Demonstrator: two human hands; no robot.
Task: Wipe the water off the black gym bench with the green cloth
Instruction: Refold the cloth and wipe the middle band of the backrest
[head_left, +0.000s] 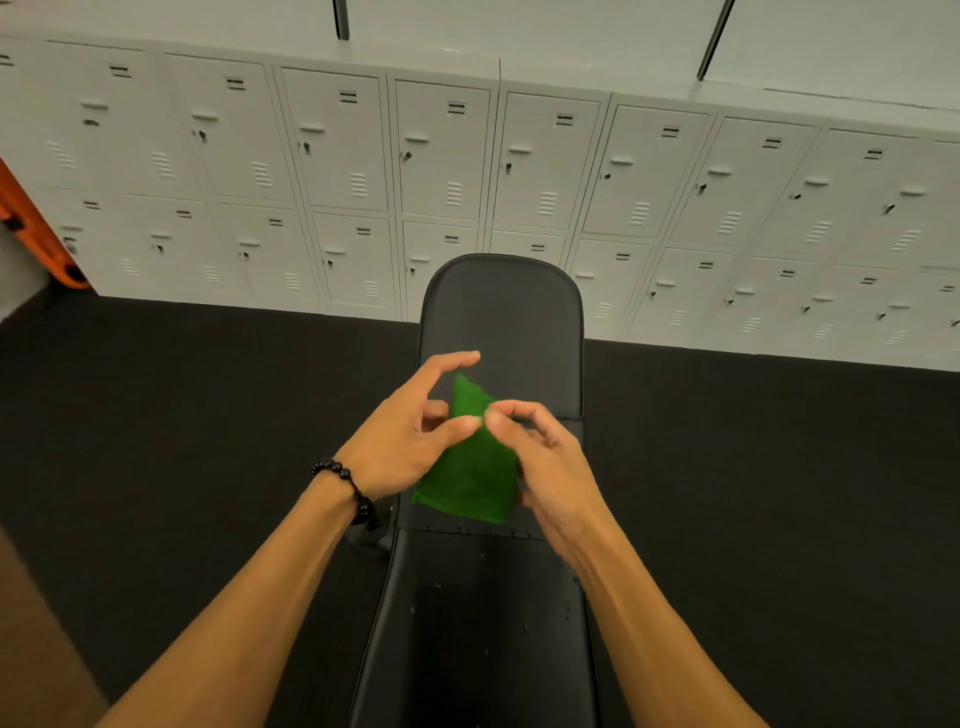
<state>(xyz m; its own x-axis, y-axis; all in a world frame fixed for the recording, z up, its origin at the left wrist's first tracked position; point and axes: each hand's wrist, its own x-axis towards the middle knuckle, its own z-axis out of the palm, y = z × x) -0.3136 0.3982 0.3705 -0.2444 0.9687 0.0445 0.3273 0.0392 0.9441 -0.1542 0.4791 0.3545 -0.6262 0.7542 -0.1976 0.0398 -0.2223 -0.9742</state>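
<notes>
A: What takes up most of the view?

B: A bank of grey metal lockers (467, 171) in two tiers along the far wall, above a dark rubber floor (182, 415). An orange piece of equipment (31, 228) pokes in at the left edge.

A: And the worktop?

B: The black gym bench (498, 322) runs straight away from the camera, its rounded far end close to the lockers. On the nearer pad, small water droplets (441, 587) are scattered over the black surface.

A: Where is the green cloth?

B: The green cloth (467, 467) is held up between both hands above the middle of the bench, where the two pads meet. It looks folded; its top corner points up and its lower edge hangs just over the seam.

A: How does each grip stand?

B: The left hand (400, 436) pinches the cloth's upper edge with its thumb, index finger stretched out; a black bead bracelet (348, 488) circles that wrist. The right hand (545, 462) pinches the same edge with curled fingers.
</notes>
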